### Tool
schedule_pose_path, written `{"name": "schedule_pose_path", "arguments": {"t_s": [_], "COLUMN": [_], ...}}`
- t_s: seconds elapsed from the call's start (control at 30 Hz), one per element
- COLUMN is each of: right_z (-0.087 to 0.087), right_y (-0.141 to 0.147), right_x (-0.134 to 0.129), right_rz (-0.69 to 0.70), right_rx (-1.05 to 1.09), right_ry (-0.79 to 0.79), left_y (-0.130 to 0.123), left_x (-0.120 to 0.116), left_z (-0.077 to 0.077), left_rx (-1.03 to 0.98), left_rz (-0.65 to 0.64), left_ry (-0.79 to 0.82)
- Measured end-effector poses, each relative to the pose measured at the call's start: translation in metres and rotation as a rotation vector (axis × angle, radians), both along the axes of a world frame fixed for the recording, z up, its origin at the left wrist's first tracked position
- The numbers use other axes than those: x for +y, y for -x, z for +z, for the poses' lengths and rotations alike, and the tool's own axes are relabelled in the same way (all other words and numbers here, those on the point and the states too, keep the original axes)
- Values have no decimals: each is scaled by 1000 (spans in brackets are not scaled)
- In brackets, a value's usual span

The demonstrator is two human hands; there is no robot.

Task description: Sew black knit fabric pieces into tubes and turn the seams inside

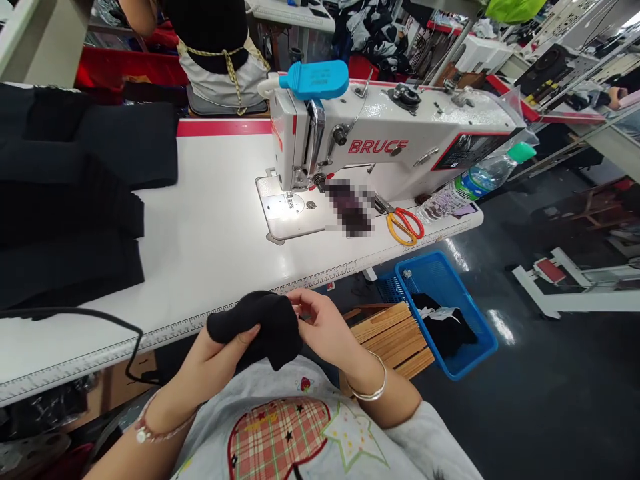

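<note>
Basically, left hand and right hand hold black fabric in a tight grip. Blue basket sits just beside; sewing machine ahead, blurred lump by it, maybe cloth.

Black fabric pinched between left hand and right hand

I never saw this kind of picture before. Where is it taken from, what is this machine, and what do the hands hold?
This picture comes from a camera worn on a person's head, looking forward and down. The left hand and right hand hold a piece of black fabric. The machine is a white sewing machine marked BRUCE, set into a white table. Orange and yellow scissors and a water bottle lie beside it. More black cloth lies on the table's left side, and a blue basket beyond the table edge holds black cloth too.
</note>
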State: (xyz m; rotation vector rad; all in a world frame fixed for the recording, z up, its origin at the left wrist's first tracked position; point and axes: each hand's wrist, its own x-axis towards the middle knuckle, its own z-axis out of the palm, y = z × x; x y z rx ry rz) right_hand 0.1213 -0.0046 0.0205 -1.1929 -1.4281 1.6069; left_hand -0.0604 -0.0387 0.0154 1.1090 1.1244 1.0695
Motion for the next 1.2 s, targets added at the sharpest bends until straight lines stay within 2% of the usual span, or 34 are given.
{"name": "schedule_pose_path", "arguments": {"t_s": [0.17, 0.3, 0.4, 0.5, 0.6, 0.7, 0.8, 0.9, 1.0, 1.07, 1.2], "right_z": [1, -2, -5, -13, -29, -43, -47, -42, -37, -36, -36], "right_y": [-9, -16, -16, -9, 1, 10, 13, 13, 14, 15, 14], "right_x": [-3, -7, -12, -19, -27, -32, -29, -22, -17, -17, -20], "right_rz": [45, 128, 158, 90, -49, -157, -161, -98, -98, -84, -3], "right_rx": [121, 215, 192, 84, 64, 79, 207, 337, 436, 534, 730], "right_ry": [163, 242, 179, -18, -219, -345, -414, -303, -7, 121, 121], "left_y": [5, 13, 13, 7, -1, -6, -2, 6, 14, 18, 22], "left_x": [-1, -4, -6, -10, -12, -11, -6, -1, 2, 4, 9], "left_z": [-2, -11, -13, -11, -9, -5, 4, 13, 14, 12, 11], "left_rx": [107, 262, 345, 377, 332, 225, 119, 18, -87, -169, -347], "left_rz": [-194, -277, -300, -340, -337, -278, -294, -418, -527, -549, -582], "left_ry": [-171, -385, -563, -605, -575, -478, -335, -202, -85, -43, 64]}}
